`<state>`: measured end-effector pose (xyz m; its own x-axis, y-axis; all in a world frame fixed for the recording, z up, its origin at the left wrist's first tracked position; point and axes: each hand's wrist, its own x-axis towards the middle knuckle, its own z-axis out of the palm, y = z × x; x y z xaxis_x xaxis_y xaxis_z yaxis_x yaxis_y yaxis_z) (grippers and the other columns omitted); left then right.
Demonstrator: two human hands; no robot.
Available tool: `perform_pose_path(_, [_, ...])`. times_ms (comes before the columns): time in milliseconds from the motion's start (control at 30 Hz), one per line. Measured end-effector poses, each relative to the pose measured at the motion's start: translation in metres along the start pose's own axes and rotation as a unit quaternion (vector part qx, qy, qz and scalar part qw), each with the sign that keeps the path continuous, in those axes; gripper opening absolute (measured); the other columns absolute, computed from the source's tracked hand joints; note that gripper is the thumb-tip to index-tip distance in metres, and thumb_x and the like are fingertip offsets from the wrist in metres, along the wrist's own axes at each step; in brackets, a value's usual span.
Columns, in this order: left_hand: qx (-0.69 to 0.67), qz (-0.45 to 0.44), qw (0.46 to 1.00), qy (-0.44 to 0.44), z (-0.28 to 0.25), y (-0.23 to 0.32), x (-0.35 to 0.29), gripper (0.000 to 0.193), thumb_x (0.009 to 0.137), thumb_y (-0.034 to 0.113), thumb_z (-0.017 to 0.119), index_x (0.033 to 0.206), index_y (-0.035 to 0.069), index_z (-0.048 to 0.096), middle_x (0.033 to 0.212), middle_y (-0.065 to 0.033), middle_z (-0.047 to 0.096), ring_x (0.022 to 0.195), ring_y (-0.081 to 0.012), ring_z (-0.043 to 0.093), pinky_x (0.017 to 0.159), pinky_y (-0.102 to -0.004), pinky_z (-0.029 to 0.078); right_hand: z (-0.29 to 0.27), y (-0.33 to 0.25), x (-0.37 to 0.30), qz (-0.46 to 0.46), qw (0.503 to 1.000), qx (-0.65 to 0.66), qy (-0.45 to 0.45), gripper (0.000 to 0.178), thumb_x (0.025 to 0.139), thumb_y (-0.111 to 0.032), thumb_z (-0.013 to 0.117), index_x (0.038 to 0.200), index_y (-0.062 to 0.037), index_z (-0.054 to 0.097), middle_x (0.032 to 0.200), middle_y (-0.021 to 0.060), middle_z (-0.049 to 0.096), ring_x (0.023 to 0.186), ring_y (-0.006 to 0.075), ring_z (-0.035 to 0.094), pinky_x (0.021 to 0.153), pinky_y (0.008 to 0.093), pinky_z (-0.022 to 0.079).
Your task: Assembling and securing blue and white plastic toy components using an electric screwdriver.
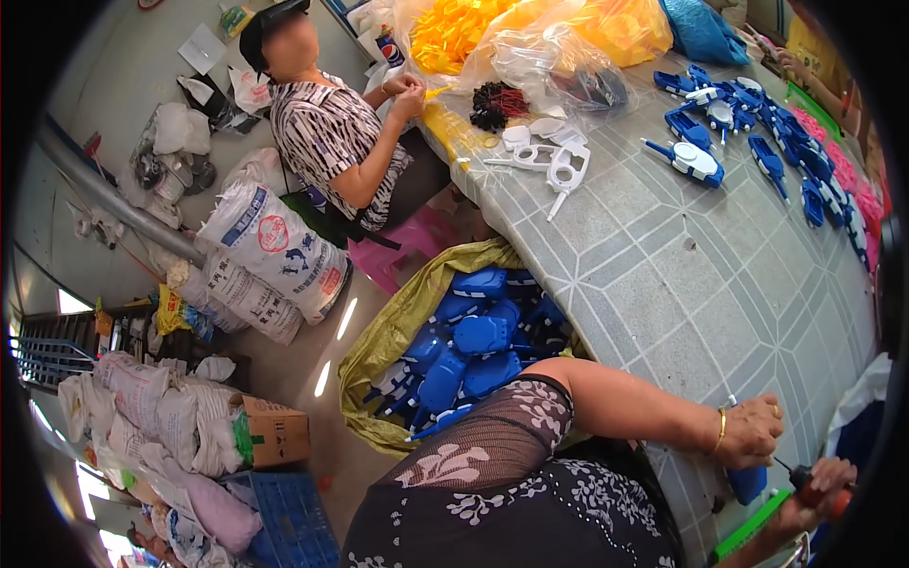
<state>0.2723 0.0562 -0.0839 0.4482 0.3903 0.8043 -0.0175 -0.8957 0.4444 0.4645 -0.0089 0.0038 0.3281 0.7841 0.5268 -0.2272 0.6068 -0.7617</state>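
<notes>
My left hand (753,431), with a gold bracelet at the wrist, is at the table's near right edge. Its fingers are curled over a blue plastic toy part (748,485), whose underside shows below the hand. Close by on the right, my right hand (833,475) grips a screwdriver (807,488) with a dark and orange-red body. Its thin metal bit points toward the blue part; whether it touches is hidden by my left hand. A bright green strip-like edge (753,528) lies just below both.
A yellow sack (365,364) of blue casings stands left of the table (653,312). Assembled blue-white toys (696,163), white frames (559,170) and black-red wired pieces (497,104) lie farther off. A co-worker (336,142) sits at far left; another person's arm (819,71) shows at far right.
</notes>
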Motion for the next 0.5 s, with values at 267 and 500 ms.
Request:
perform_pose_path(267, [-0.004,0.015,1.0,0.022,-0.021,-0.002,0.001,0.024,0.075,0.02,0.077,0.065,0.011,0.057,0.072,-0.0078,0.056,0.076,-0.0301,0.06,0.078,-0.0448,0.047,0.043,-0.014,0.001,0.048,0.985,0.166,-0.024,0.03,0.09,-0.008,0.073,0.093,-0.0132,0.044,0.074,-0.0025,0.041,0.063,0.0084,0.044,0.064,0.0255,0.039])
perform_pose_path(500, [0.002,0.003,0.999,-0.038,-0.03,0.01,0.021,0.022,0.078,0.014,0.078,0.067,0.008,0.06,0.072,-0.0066,0.057,0.072,-0.0269,0.06,0.074,-0.0405,0.047,0.07,-0.027,-0.002,-0.001,0.999,0.048,0.007,0.019,0.096,-0.012,0.064,0.105,-0.0097,0.046,0.07,0.0008,0.046,0.058,0.0135,0.049,0.062,0.0338,0.045])
